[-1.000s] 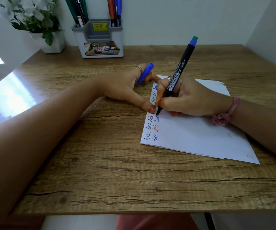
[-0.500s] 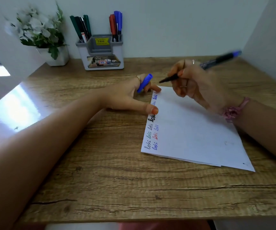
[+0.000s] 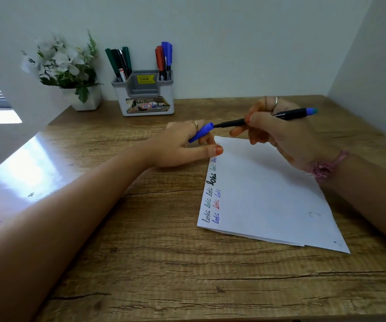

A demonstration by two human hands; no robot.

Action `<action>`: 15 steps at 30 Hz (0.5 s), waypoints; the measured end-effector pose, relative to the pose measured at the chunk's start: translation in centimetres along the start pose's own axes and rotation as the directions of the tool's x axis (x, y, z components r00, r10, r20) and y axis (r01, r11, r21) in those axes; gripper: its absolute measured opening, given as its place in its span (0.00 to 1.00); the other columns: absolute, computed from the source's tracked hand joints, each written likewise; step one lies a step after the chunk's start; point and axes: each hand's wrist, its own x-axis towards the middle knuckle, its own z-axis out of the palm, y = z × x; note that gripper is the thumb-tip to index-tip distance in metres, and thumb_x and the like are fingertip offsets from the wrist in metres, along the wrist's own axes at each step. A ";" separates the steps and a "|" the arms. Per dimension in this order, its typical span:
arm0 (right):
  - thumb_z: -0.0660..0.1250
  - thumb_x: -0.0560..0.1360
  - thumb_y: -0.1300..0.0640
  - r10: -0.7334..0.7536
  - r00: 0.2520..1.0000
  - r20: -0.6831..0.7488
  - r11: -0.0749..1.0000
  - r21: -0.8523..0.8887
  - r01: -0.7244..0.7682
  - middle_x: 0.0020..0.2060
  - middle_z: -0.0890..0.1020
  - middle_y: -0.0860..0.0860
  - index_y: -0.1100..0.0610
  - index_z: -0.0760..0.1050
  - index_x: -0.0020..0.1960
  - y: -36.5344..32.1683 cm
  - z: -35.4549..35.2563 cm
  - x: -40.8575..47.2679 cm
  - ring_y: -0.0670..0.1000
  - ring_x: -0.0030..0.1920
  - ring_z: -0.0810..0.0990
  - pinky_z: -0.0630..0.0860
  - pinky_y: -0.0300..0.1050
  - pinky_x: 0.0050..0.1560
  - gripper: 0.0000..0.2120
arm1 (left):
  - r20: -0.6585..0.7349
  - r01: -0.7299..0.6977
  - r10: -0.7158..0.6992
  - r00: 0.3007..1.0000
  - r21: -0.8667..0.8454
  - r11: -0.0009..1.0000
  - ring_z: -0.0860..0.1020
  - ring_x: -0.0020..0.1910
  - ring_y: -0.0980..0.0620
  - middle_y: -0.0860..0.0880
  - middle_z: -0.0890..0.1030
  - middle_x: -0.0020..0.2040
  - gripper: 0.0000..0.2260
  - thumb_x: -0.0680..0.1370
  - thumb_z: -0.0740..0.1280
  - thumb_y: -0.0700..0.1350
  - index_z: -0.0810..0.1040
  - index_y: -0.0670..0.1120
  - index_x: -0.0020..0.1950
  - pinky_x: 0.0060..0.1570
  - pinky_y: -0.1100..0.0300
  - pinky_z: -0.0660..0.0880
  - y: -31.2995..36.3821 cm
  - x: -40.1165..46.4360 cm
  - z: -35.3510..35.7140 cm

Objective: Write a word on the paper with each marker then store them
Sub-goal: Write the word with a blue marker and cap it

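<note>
- The right hand (image 3: 278,135) has lifted off the paper (image 3: 268,194) since a second ago; it now sits at centre right of the frame, above the sheet's top edge.
- Right grip: fingers and thumb are closed around the black-barrelled blue marker (image 3: 268,117), which has turned from upright, tip on the sheet, to nearly level, tip pointing left.
- Left hand (image 3: 182,145): remains at frame centre, thumb touching the paper's upper left corner. Left grip: the blue cap (image 3: 201,132) is pinched between two fingers, open end toward the marker tip.
- Tip and cap mouth are now just touching or nearly so; half a second ago they were apart.
- The left margin of the paper carries a column of written words in several colours, including one bold black word.
- Judgement: writing with this marker is finished; the step in hand is capping.
- Judgement: the next move calls for straight alignment of tip and cap, otherwise ink may mark the fingers.
- Storage point: the pen holder (image 3: 144,98) stands at upper centre of the counter (image 3: 141,263), already holding green, red and blue markers, beside a potted plant (image 3: 71,73).
</note>
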 end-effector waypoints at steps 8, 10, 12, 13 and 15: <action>0.72 0.66 0.52 -0.039 0.999 -0.021 0.997 -0.071 0.038 0.28 0.83 0.50 0.57 0.81 0.46 -0.3 0.1 -0.1 0.46 0.30 0.80 0.72 0.35 0.27 0.11 | -0.069 -0.052 0.074 0.995 0.277 0.959 0.68 0.34 0.58 0.54 0.68 0.34 0.19 0.77 0.48 0.61 0.68 0.49 0.42 0.49 0.60 0.57 0.2 0.3 -0.1; 0.71 0.67 0.53 -0.040 0.999 0.002 0.997 -0.065 0.040 0.31 0.84 0.49 0.55 0.81 0.48 -0.2 0.0 -0.1 0.45 0.31 0.79 0.72 0.35 0.30 0.10 | -0.097 -0.078 0.110 0.989 0.288 0.955 0.68 0.32 0.58 0.55 0.68 0.34 0.16 0.79 0.50 0.59 0.68 0.48 0.44 0.42 0.62 0.60 0.3 0.3 -0.4; 0.68 0.73 0.55 -0.039 0.994 0.103 0.997 -0.060 0.045 0.38 0.86 0.52 0.55 0.80 0.53 -0.1 0.1 -0.3 0.48 0.34 0.80 0.71 0.36 0.33 0.09 | -0.099 -0.099 0.127 0.987 0.252 0.963 0.70 0.36 0.61 0.58 0.67 0.37 0.16 0.80 0.52 0.56 0.72 0.47 0.54 0.38 0.66 0.62 0.4 0.4 -0.7; 0.65 0.75 0.57 -0.026 0.988 0.153 0.999 -0.033 0.032 0.41 0.86 0.54 0.55 0.80 0.55 0.1 0.1 -0.5 0.49 0.36 0.80 0.71 0.37 0.33 0.10 | -0.097 -0.118 0.142 0.985 0.224 0.968 0.69 0.38 0.66 0.60 0.66 0.39 0.17 0.80 0.53 0.55 0.71 0.47 0.61 0.39 0.70 0.63 0.4 0.4 -0.8; 0.60 0.76 0.58 0.016 0.981 0.192 1.000 0.019 -0.020 0.44 0.85 0.56 0.56 0.79 0.57 0.2 0.1 -0.5 0.50 0.37 0.80 0.70 0.37 0.34 0.13 | -0.129 -0.146 0.169 0.977 0.172 0.974 0.67 0.42 0.70 0.58 0.65 0.43 0.23 0.80 0.53 0.56 0.64 0.48 0.73 0.43 0.76 0.63 0.4 0.4 -0.9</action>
